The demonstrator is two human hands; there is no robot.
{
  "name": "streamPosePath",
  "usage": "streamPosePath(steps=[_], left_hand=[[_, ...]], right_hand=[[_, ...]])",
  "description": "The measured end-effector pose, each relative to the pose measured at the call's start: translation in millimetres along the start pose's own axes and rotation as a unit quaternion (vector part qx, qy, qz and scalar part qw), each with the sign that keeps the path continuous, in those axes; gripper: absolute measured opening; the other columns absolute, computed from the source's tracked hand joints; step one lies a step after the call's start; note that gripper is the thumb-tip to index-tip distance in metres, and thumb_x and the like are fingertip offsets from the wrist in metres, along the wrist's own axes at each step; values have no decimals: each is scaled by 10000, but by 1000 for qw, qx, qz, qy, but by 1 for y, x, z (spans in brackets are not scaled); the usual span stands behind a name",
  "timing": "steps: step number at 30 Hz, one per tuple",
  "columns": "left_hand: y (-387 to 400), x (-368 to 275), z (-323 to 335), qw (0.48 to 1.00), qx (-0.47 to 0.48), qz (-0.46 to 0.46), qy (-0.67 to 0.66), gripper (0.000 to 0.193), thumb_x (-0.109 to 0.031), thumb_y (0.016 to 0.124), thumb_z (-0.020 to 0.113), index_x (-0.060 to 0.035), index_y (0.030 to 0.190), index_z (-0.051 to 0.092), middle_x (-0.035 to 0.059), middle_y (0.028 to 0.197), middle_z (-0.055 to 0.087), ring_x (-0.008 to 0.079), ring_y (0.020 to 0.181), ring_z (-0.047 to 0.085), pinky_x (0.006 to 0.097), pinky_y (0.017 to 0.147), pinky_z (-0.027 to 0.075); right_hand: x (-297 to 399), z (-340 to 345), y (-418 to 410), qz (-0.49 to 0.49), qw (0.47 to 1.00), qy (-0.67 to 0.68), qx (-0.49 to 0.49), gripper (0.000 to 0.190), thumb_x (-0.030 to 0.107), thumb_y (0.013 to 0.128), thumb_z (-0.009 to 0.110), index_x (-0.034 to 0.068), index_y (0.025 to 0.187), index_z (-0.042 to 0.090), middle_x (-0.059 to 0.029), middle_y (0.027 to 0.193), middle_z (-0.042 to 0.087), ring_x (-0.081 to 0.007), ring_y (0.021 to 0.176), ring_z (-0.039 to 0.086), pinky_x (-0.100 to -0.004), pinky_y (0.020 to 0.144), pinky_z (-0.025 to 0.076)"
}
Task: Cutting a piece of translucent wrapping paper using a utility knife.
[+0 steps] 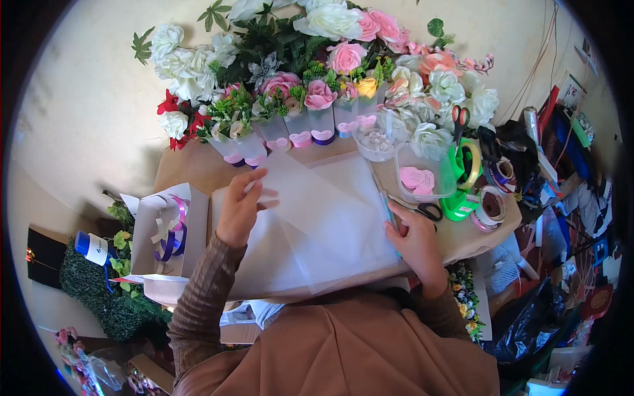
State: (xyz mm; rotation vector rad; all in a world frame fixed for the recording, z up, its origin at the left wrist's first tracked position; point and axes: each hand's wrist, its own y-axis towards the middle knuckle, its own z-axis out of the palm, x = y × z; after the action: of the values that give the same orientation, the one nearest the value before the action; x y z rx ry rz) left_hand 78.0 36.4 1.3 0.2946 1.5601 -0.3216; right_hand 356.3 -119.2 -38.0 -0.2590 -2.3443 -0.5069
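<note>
Translucent white wrapping sheets [307, 222] lie overlapping on the brown-covered table [183, 161] in front of me. My left hand [242, 205] is raised over their left part, fingers apart and holding nothing. At their right edge is my right hand [416, 242], its thumb and fingers around a slim teal strip [388, 210]; whether it grips the strip is unclear. Black-handled scissors [430, 212] lie just beyond the right fingers, which partly cover the blades.
Small frosted bouquet pouches [275, 133] with pink labels line the back, before artificial flowers [332, 22]. A white box [195, 237] with ribbon scraps stands left. On the right are a tub of pink labels [417, 180], a green tape dispenser [460, 205] and ribbon rolls [490, 205].
</note>
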Motion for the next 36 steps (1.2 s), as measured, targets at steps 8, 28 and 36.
streamPosePath(steps=[8, 28, 36], left_hand=[[-69, 37, 2, 987, -116, 64, 90, 475, -110, 912, 625, 42, 1333, 468, 85, 1209, 401, 156, 987, 582, 261, 760, 530], [-23, -36, 50, 742, 189, 212, 607, 447, -140, 764, 682, -46, 1188, 572, 185, 1240, 575, 350, 1140, 555, 450, 988, 429], [34, 9, 46, 787, 301, 218, 492, 458, -254, 698, 763, -21, 1050, 586, 159, 1100, 606, 340, 1024, 578, 407, 942, 448]], right_hand=[[0, 1, 1, -4, 1000, -12, 5, 435, 172, 765, 713, 40, 1174, 646, -109, 580, 504, -239, 507, 509, -364, 522, 434], [14, -7, -18, 5, 988, -148, 42, 478, 226, 848, 624, 6, 1259, 521, -209, 893, 620, -371, 805, 629, -457, 696, 504], [7, -11, -16, -6, 992, -114, 44, 400, 217, 843, 605, 11, 1185, 575, -199, 885, 653, -368, 800, 639, -454, 708, 509]])
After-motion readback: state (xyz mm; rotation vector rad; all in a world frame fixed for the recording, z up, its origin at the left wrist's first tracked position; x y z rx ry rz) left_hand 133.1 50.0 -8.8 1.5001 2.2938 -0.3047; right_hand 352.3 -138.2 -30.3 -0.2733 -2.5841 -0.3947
